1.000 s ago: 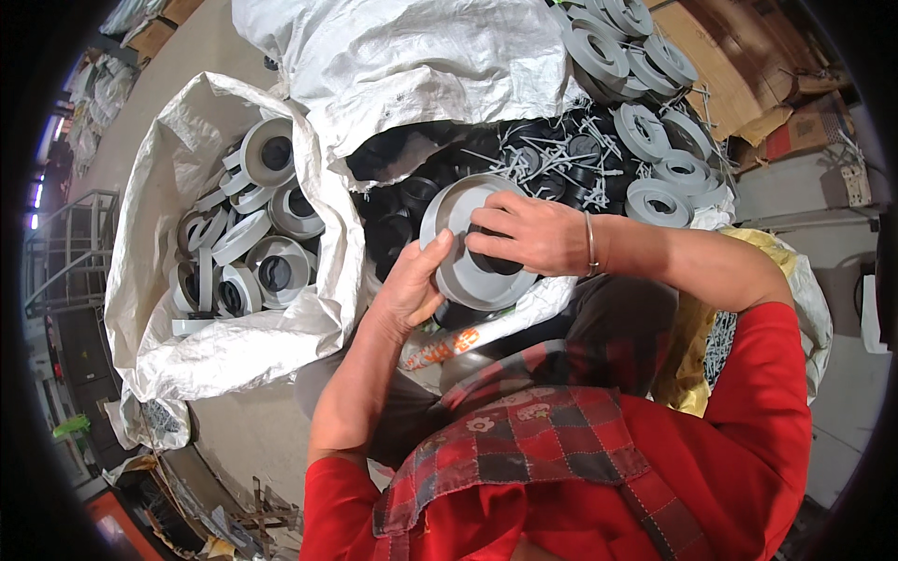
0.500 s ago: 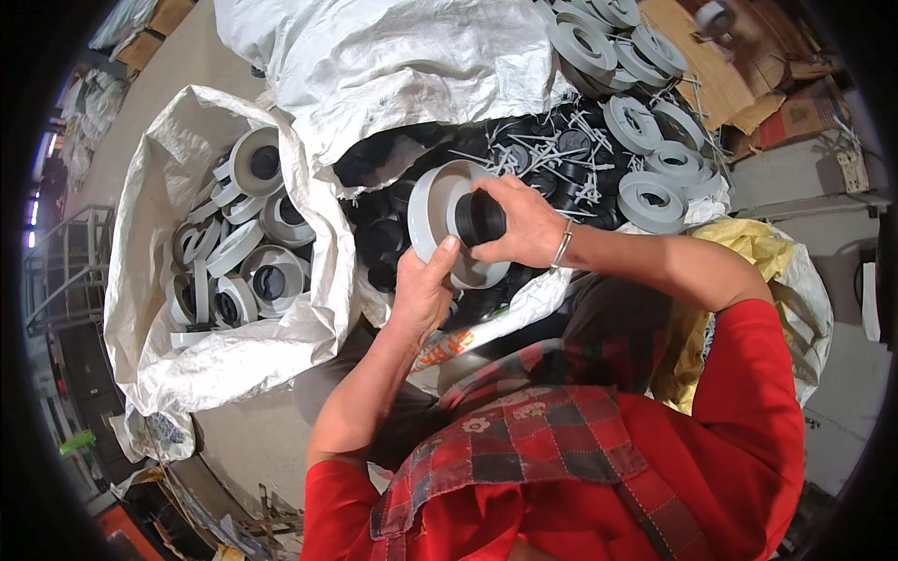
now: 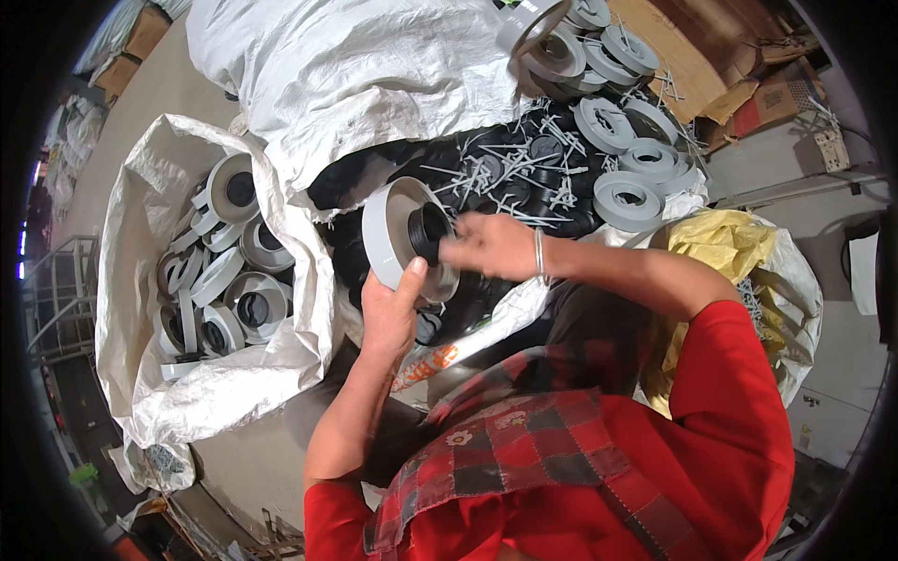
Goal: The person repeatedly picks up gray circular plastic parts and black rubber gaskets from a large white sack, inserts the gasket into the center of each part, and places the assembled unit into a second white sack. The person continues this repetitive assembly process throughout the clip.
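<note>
My left hand (image 3: 389,313) grips the lower rim of a grey round plastic ring (image 3: 379,234), tilted upright, with the thumb in front. A black ribbed plastic cap (image 3: 427,232) sits in the ring's centre and sticks out to the right. Beside the black cap is my right hand (image 3: 498,247); its fingertips are smeared by motion, so whether they touch the cap is unclear. Behind them lie loose black round parts (image 3: 351,245) and scattered thin grey plastic sticks (image 3: 510,178).
At the left stands an open white woven sack (image 3: 150,383) with several grey rings holding black centres. Another white sack (image 3: 346,65) covers the far side. More grey rings (image 3: 629,198) are piled at the far right, near cardboard (image 3: 697,47). A yellow bag (image 3: 720,245) lies by my right arm.
The right hand has loosened from the black cap and drawn slightly back, now blurred. The left hand still holds the grey ring. A tilted grey ring now shows at the top, over the pile.
</note>
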A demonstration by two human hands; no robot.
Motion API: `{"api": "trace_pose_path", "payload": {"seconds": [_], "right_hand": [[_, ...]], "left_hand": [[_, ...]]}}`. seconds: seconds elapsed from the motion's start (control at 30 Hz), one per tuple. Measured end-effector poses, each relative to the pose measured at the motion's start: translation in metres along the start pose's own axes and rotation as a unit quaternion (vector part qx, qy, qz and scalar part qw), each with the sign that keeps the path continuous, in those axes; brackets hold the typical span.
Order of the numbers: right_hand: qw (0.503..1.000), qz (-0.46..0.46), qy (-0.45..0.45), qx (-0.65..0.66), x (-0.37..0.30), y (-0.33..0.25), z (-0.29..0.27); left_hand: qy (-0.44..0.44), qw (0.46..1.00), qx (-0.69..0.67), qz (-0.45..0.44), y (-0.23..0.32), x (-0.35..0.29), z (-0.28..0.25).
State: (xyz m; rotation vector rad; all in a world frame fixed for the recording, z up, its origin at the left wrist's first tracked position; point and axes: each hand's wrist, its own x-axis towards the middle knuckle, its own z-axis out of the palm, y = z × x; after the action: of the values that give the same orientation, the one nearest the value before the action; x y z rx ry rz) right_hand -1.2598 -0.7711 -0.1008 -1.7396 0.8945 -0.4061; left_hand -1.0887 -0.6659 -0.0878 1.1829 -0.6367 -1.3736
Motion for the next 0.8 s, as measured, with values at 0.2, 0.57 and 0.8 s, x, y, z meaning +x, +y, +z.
{"api": "trace_pose_path", "payload": {"seconds": [0.2, 0.57, 0.8], "right_hand": [[0.87, 0.299, -0.188, 0.344, -0.009, -0.006, -0.009], [0.797, 0.327, -0.002, -0.507, -0.063, 0.158, -0.152], [0.951, 0.084, 0.043, 0.295, -0.01, -0.02, -0.076]], "left_hand": [[0.056, 0.946, 0.304, 0.094, 0.02, -0.009, -0.01], [0.269, 0.896, 0.111, 0.334, 0.063, 0.026, -0.082], [0.151, 0.984, 0.059, 0.073, 0.041, 0.011, -0.039]]}}
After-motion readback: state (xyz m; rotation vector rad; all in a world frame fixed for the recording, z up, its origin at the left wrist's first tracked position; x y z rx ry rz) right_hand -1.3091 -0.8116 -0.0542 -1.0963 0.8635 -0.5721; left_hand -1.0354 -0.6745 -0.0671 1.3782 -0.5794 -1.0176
